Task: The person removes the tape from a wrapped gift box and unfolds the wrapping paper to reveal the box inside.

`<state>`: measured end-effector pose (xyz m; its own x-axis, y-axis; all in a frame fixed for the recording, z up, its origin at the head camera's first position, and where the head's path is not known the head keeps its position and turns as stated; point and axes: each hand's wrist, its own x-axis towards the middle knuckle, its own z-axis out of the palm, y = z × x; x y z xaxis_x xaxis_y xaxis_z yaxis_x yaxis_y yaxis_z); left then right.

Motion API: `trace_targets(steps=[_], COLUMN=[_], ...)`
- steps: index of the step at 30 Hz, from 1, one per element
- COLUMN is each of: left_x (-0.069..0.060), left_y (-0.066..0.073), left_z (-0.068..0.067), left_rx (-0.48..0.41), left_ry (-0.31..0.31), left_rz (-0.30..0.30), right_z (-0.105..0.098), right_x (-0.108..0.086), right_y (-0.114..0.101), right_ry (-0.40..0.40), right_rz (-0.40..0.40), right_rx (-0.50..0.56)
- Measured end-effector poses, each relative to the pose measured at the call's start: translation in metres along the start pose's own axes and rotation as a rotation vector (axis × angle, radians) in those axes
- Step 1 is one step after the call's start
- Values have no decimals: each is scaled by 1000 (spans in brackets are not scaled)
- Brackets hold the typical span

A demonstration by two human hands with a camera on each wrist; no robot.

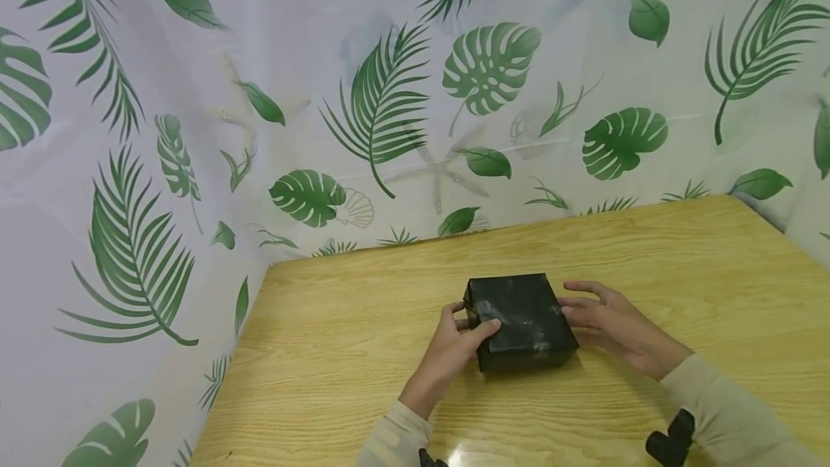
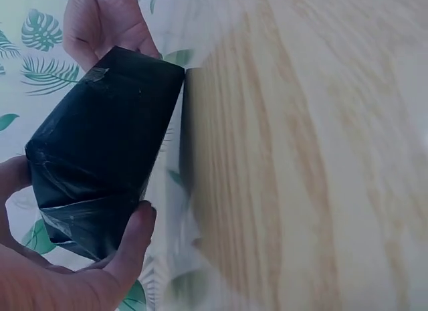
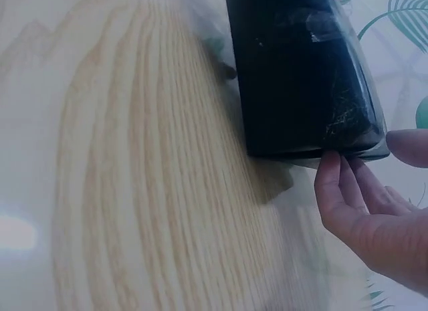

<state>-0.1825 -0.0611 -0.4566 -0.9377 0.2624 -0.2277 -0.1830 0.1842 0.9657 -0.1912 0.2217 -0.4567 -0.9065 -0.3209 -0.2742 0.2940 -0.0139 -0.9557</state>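
Observation:
A square black box point(image 1: 521, 312), wrapped in shiny dark material with patches of clear tape, is held between the two hands above the wooden table. My left hand point(image 1: 452, 349) grips its left side, the thumb on top and the fingers along the side. In the left wrist view, thumb and fingers spread around a creased, folded end of the box point(image 2: 100, 150). At the opposite side is my right hand point(image 1: 616, 326), its fingertips touching the box. The right wrist view shows those fingers point(image 3: 334, 190) fairly straight against the lower edge, with the thumb apart from it. The underside is hidden.
A light wooden table point(image 1: 337, 330) spreads around the hands. White cloth point(image 1: 402, 107) printed with green leaves hangs behind the table and along its left side. Black straps or mounts point(image 1: 671, 439) sit at the wrists over pale sleeves.

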Motion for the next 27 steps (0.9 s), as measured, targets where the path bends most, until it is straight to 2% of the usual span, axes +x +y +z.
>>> trace_targets(steps=[5,12,23,25,27], left_x=[2,6,11,10,8], left_y=[-4,-10,-11,-11,-10], left_z=[2,2,3,2,0], left_rx=[-2,90,138,167,235], left_ry=[-9,23,30,31,40], left_rz=[3,8,22,23,30], right_z=[-1,-1,4,5,6], right_x=[3,3,2,2,2], right_y=[2,3,4,5,5], right_ry=[11,19,32,38,54], right_rz=[-2,-12,-50,-60,-78], right_rx=[11,14,-36,-53,-89])
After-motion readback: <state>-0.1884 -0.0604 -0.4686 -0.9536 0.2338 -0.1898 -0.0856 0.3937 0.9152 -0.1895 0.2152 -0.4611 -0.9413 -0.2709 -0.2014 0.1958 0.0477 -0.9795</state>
